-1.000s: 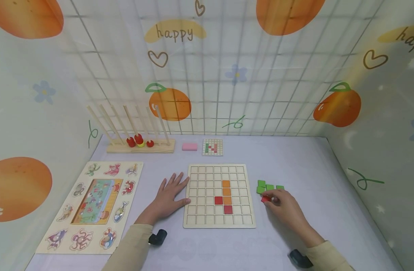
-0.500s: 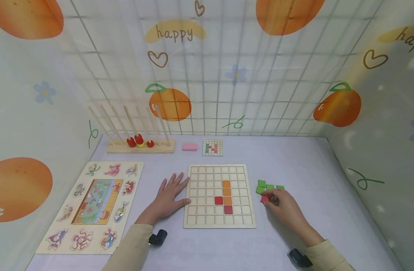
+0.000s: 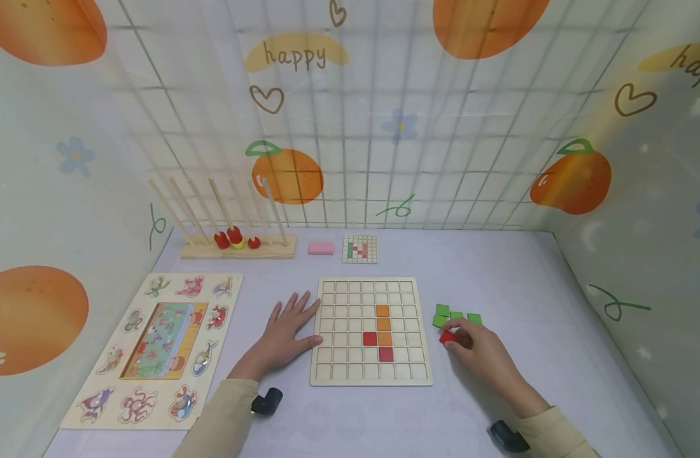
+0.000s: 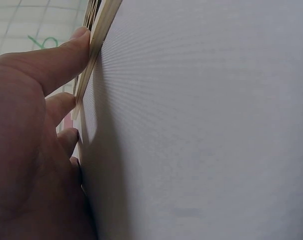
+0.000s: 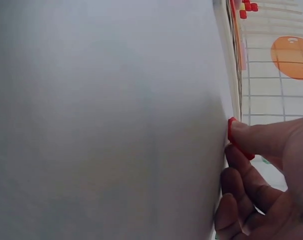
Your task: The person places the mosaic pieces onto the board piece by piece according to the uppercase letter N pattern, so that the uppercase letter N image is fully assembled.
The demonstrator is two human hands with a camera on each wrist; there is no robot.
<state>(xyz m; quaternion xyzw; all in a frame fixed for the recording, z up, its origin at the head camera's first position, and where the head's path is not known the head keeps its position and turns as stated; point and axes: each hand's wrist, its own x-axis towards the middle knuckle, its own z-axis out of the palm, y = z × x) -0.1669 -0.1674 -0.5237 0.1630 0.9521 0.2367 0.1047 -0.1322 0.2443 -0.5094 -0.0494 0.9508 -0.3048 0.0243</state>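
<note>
Carefully picking a red tile beside the grid board

Right hand is pinching the tile off the table, just near of the green tiles; left hand is lying spread flat, bracing the board's left edge. Lifting cleanly should avoid nudging the greens.

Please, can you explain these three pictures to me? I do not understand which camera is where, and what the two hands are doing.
A person works with bare hands. The wide picture comes from a camera on the head; the two close ones come from cameras on the wrists. The left hand lies flat beside the grid board, touching its edge. The right hand pinches a red tile next to some green tiles. Red and orange tiles already sit in the board. Farther away are an animal puzzle, a peg rack and a small pattern card.
</note>
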